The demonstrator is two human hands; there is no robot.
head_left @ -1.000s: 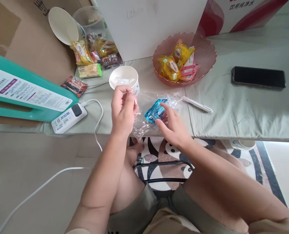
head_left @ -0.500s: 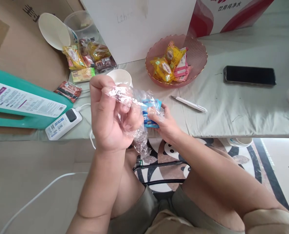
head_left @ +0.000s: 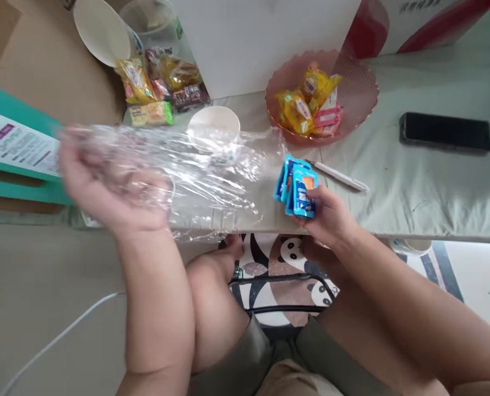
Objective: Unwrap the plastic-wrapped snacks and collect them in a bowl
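Observation:
My left hand (head_left: pixel 113 176), a little smeared by motion, is closed on a clear plastic bag (head_left: pixel 224 181) that stretches out to the right over the table's front edge. Several small blue snack packets (head_left: pixel 303 190) are fanned out in my right hand (head_left: pixel 330 214), thumb on top and fingers beneath. The bag's far end comes close to the packets; I cannot tell whether they touch. Behind the bag stands a white paper cup (head_left: pixel 214 118), partly seen through the film. A white pen (head_left: pixel 342 176) lies just beyond my right hand.
A pink ribbed bowl (head_left: pixel 360 104) holds yellow and pink wrapped snacks. To its right lies a black phone (head_left: pixel 447 132). More wrapped snacks (head_left: pixel 150 113), a tipped paper tub (head_left: pixel 100 33) and a green container (head_left: pixel 17 143) stand at left. White boxes (head_left: pixel 265 44) line the back.
My left hand has swung left, drawing the plastic bag out long and away from the blue packets. My right hand has shifted slightly right, and the packets now show uncovered and fanned.

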